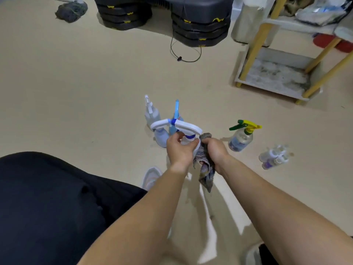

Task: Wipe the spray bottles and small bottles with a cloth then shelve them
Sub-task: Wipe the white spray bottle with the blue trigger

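— Where are the hands?
— Both forearms reach forward, bare, wrists close together. The left hand (179, 150) curls its fingers round a spray bottle (188, 130)
— And the right?
— The right hand (215, 150) clenches a cloth (206, 169) beside it

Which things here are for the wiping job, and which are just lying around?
For the job: held sprayer, cloth, green-topped sprayer, three sprayers behind, small bottles, shelf.
Lying about: black steps, cord, grey bundle.

White-and-blue spray bottle (188, 128), grey striped cloth (206, 170).
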